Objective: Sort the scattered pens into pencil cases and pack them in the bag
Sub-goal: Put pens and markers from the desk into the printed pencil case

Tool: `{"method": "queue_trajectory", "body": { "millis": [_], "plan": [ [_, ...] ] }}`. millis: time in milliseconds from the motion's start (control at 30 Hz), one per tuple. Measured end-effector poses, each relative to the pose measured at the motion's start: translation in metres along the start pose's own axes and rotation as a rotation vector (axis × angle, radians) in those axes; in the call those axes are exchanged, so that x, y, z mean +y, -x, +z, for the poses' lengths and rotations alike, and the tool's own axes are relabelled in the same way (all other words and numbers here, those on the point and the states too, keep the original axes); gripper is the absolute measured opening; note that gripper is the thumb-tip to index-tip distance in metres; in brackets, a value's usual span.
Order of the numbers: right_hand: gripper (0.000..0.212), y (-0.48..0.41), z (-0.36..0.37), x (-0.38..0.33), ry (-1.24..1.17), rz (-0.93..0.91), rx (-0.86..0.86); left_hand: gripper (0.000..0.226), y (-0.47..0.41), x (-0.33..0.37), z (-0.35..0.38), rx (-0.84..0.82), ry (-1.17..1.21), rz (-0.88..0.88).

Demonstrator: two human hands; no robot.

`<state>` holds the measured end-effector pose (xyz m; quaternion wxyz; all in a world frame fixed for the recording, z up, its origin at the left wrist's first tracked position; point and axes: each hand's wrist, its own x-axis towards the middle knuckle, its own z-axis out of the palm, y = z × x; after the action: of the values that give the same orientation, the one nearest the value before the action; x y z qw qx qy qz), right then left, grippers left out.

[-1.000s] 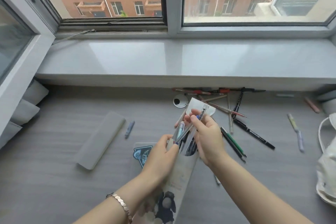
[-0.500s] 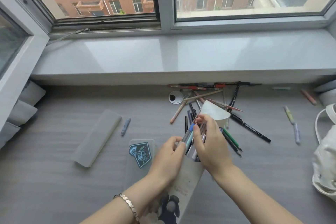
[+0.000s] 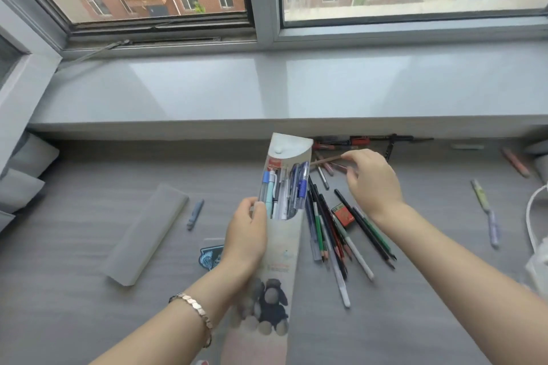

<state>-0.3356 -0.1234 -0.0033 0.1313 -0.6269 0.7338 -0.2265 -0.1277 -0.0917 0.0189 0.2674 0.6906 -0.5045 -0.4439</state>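
Grey wood-grain desk (image 3: 74, 320) ran beneath a broad pale windowsill (image 3: 296, 89). At the far right edge sat the white bag (image 3: 539, 267), only partly in view and well apart from everything being sorted. A printed pencil case (image 3: 281, 249) was held up over the middle of the desk, flap (image 3: 292, 147) thrown back, its mouth crowded with blue, white and clear pens (image 3: 292, 187) that stood proud of the cut-out. The left hand (image 3: 246, 234) had its fingers wrapped round the case's left edge just below that mouth; whether the bottom end rested on anything could not be told. A plain grey case (image 3: 145, 234) lay flat to the left, and a third case (image 3: 211, 255) with a sticker peeped out beneath the left wrist. The right hand (image 3: 373, 184) reached over the loose pile (image 3: 335, 231) of pencils and pens just right of the pencil case, thumb and fingertips pinching one end of a brown pencil (image 3: 326, 160).

The likeliest slip, I judged, was at the mouth: a pencil held only by its end could swing, catch the flap or nudge the packed pens, and any tilt of the one-handed case would let them slide out. The case also looked nearly full, so forcing more in might jam it. Strays were easy to miss: a blue-grey pen (image 3: 194, 213) by the grey case, pastel highlighters (image 3: 482, 198) and a pink pen (image 3: 516, 162) far right.
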Motion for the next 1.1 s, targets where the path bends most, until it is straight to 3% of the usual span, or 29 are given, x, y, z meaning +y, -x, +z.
{"method": "queue_trajectory", "body": {
  "millis": [67, 167, 300, 533, 700, 867, 1000, 1100],
  "plan": [
    [0.034, -0.018, 0.012, 0.015, 0.236, 0.089, -0.230, 0.020, -0.007, 0.001, -0.005, 0.036, 0.015, -0.013],
    [0.038, -0.031, 0.024, 0.023, 0.443, 0.023, -0.356, 0.019, -0.016, -0.001, -0.011, 0.056, 0.002, -0.018],
    [0.027, -0.038, 0.024, 0.023, 0.462, -0.002, -0.445, 0.021, -0.023, -0.007, -0.016, 0.085, -0.007, -0.036],
    [0.020, -0.034, 0.003, 0.025, 0.338, 0.216, -0.653, 0.021, -0.022, -0.016, -0.024, 0.096, -0.006, -0.056],
    [0.018, 0.009, 0.008, 0.034, 0.271, 0.270, -0.621, 0.019, -0.014, -0.020, -0.019, 0.053, 0.012, -0.043],
    [0.016, 0.038, 0.010, 0.043, 0.232, 0.362, -0.477, 0.022, 0.002, -0.018, -0.014, -0.005, 0.036, -0.023],
    [0.019, 0.042, 0.000, 0.056, 0.311, 0.367, -0.323, 0.021, 0.011, -0.016, -0.009, -0.056, 0.016, -0.020],
    [0.019, 0.037, -0.004, 0.068, 0.366, 0.382, -0.328, 0.021, 0.014, -0.012, -0.003, -0.082, 0.015, -0.023]
  ]
}}
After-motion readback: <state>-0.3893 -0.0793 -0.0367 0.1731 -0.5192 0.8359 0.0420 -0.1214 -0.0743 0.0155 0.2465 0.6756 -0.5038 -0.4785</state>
